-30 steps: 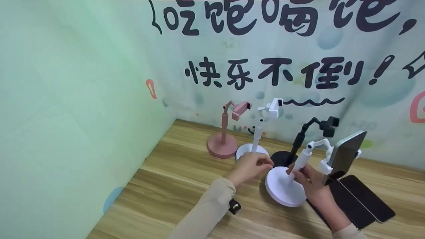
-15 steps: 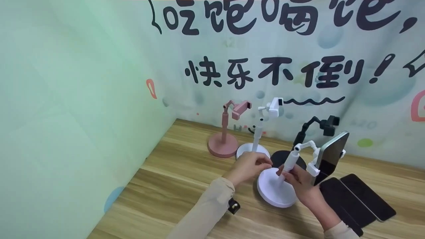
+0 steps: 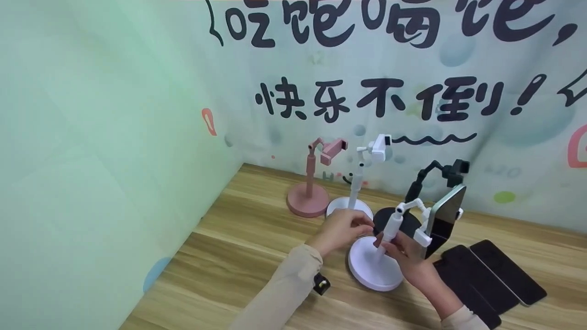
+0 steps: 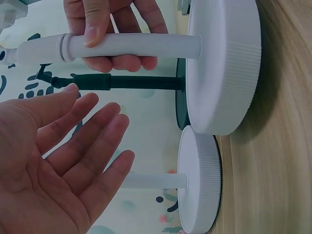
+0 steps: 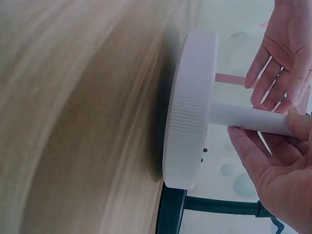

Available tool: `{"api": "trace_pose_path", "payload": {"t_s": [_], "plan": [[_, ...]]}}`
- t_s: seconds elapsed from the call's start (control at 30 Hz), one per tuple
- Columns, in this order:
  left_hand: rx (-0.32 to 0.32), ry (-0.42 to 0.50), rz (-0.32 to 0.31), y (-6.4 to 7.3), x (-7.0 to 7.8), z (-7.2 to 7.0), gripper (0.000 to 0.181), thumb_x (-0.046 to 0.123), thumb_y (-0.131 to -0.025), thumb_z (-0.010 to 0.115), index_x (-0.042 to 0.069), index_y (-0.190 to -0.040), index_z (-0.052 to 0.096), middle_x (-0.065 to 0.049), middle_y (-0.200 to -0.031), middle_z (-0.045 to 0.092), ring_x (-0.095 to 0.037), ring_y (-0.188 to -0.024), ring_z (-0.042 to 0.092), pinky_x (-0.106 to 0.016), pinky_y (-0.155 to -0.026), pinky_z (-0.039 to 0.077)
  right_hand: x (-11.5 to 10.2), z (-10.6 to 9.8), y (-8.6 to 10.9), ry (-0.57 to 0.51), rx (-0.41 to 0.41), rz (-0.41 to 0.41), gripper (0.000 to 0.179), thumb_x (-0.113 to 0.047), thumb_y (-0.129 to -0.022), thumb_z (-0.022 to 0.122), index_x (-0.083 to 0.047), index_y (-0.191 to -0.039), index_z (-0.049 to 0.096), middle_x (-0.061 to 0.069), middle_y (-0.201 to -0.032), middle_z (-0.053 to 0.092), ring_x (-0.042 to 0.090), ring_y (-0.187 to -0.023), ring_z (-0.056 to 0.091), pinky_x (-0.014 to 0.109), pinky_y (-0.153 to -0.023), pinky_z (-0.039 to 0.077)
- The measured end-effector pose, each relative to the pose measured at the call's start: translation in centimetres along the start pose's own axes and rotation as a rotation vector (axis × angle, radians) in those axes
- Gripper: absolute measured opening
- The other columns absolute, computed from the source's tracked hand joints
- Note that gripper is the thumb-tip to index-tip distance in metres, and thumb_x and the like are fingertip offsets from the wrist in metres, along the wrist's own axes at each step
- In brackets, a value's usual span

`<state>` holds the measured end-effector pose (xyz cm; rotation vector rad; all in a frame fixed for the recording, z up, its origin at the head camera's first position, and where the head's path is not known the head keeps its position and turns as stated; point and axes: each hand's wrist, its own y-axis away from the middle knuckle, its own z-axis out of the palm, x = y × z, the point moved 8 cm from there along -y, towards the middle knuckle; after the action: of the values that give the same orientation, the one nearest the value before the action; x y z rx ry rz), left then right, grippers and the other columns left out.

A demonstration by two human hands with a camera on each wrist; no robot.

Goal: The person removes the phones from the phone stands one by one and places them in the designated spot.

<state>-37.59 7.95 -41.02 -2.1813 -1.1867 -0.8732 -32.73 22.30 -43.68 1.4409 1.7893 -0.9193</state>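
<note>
My right hand (image 3: 406, 256) pinches the stem of a white phone stand (image 3: 373, 270) between thumb and fingers. A phone (image 3: 444, 215) with a pale green edge sits in that stand's clamp, tilted. In the right wrist view the stand's round base (image 5: 191, 112) is close over the wooden table, with a shadow beneath it. My left hand (image 4: 73, 161) is beside it, fingers relaxed and apart, holding nothing. In the head view the left hand overlaps the base of another white stand (image 3: 356, 183) behind it. A black stand (image 3: 414, 190) is just beyond the held one.
A pink phone stand (image 3: 309, 204) stands at the back left of the row. Dark phones (image 3: 508, 272) lie side by side at the right, partly behind the right forearm. A printed cloth (image 3: 385, 59) hangs behind the table, and a pale green wall (image 3: 101, 160) rises at left.
My right hand has carried the white stand and its phone leftward and slightly nearer to me, beside the left hand. The left hand has hardly moved. More of the dark phones shows.
</note>
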Motion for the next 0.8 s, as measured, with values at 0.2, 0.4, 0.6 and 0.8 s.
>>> {"api": "trace_pose_path", "payload": {"t_s": [0.2,0.4,0.6,0.8], "plan": [[0.004,-0.004,0.014,0.07,0.04,0.06,0.018,0.025,-0.096,0.066,0.015,-0.109,0.075,0.005,-0.104,0.076,-0.005,-0.098,0.067,-0.02,-0.092,0.053,0.12,0.49,-0.08,0.011,-0.033,-0.027,0.018,-0.01,-0.101,0.054,0.0,-0.114,0.062,0.013,-0.112,0.071,0.023,-0.109,0.065,0.043,-0.098,0.055],[0.008,0.014,0.013,0.09,0.02,0.14,0.015,0.025,-0.096,0.067,0.017,-0.106,0.075,0.005,-0.103,0.076,-0.005,-0.096,0.067,-0.02,-0.091,0.053,-0.15,0.62,-0.1,0.025,-0.053,-0.069,0.018,-0.012,-0.101,0.055,0.0,-0.113,0.062,0.012,-0.111,0.071,0.022,-0.108,0.065,0.039,-0.096,0.056],[0.008,0.033,0.02,0.13,0.15,0.2,0.014,0.023,-0.096,0.067,0.017,-0.106,0.074,0.004,-0.103,0.076,-0.005,-0.095,0.067,-0.019,-0.089,0.053,-0.47,0.75,-0.1,0.034,-0.066,-0.115,0.02,-0.012,-0.101,0.055,0.001,-0.114,0.062,0.014,-0.111,0.071,0.026,-0.109,0.066,0.035,-0.094,0.056],[0.003,0.031,0.031,0.26,0.53,0.21,0.015,0.024,-0.097,0.066,0.017,-0.107,0.074,0.004,-0.104,0.075,-0.004,-0.096,0.067,-0.018,-0.089,0.053,-0.5,0.32,0.02,0.031,-0.044,-0.099,0.025,-0.012,-0.099,0.059,0.001,-0.12,0.061,0.015,-0.116,0.071,0.028,-0.112,0.067,0.04,-0.097,0.055]]}}
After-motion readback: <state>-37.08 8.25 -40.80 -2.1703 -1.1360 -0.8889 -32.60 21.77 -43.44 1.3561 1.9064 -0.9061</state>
